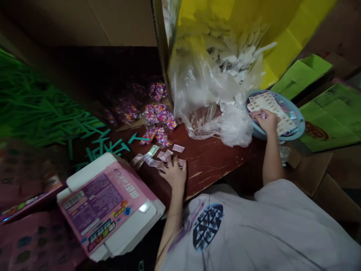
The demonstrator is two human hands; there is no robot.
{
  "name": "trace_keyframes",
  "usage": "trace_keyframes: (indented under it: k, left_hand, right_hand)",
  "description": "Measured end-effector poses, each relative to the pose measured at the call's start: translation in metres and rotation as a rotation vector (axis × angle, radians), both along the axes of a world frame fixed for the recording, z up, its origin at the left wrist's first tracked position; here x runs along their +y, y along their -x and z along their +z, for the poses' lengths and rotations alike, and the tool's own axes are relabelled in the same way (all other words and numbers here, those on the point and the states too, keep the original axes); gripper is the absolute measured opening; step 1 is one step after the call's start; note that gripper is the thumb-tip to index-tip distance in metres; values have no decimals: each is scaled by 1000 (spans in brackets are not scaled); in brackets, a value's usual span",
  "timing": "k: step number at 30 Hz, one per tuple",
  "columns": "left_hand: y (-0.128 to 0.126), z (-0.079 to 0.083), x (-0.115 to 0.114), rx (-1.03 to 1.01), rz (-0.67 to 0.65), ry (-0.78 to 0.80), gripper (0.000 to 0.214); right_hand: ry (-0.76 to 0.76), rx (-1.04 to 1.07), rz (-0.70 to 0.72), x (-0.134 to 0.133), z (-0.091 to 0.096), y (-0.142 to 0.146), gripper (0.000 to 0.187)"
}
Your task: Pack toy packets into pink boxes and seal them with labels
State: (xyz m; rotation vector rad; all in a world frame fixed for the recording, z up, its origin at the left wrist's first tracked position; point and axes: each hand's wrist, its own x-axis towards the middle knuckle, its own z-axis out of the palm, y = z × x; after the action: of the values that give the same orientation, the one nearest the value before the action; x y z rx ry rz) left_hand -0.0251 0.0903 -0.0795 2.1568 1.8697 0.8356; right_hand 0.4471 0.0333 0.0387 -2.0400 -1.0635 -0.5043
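Note:
My left hand [175, 174] lies flat with spread fingers on the dark red table, its fingertips on a small group of pink sachets [165, 155]. A pale green sachet [152, 151] lies among them, and a single pink sachet [178, 148] sits just beyond the fingertips. Over at the right, my right hand [267, 121] reaches into a light blue basin [300, 122], its fingers closed on a pink sachet whose exact number of pieces I cannot make out. Under that hand, a white printed sheet [272, 105] rests on top of more sachets.
Clear bags of colourful beads [159, 114] and green T-shaped sticks [111, 146] lie beyond my left hand. A pink printed box [107, 203] is at left. Clear plastic [208, 86] spills from a yellow container [290, 41] with white pieces [237, 56]. Green boxes [332, 116] stand right.

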Motion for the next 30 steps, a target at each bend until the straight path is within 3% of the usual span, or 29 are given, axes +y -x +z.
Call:
trace_keyframes:
  k: [4,5,7,8,10,12,13,15,18,24,30]
  left_hand:
    - [3,-3,-7,-11,-39,-2,38]
    - [3,-4,-9,-16,-46,-2,38]
    - [4,-4,-13,-33,-40,-13,37]
    - [4,-3,-14,-46,-21,-31,37]
    - [4,-2,-16,-75,46,-90,38]
    - [6,-1,-19,-117,129,-149,40]
    - [8,0,-20,-142,163,-170,43]
    - [12,0,-24,-196,213,-195,47]
    - [21,-4,-29,-273,264,-201,52]
    - [33,-12,-24,-660,370,-217,35]
    - [32,-10,-23,-839,452,-221,34]
  right_hand:
    - [-240,-172,-159,-11,13,38,62]
    - [-325,-240,-108,-12,11,58,62]
    - [-433,-327,161,-8,-5,112,51]
    - [-391,-312,395,-3,-18,144,47]
    - [-232,-256,669,14,-49,213,33]
    - [70,-25,974,38,-81,277,34]
    - [181,80,1082,51,-94,303,36]
    - [297,211,1164,77,-114,343,40]
    - [307,219,1161,107,-126,378,46]
    - [308,239,1286,141,-119,428,41]
    - [451,16,1441,161,-111,460,59]
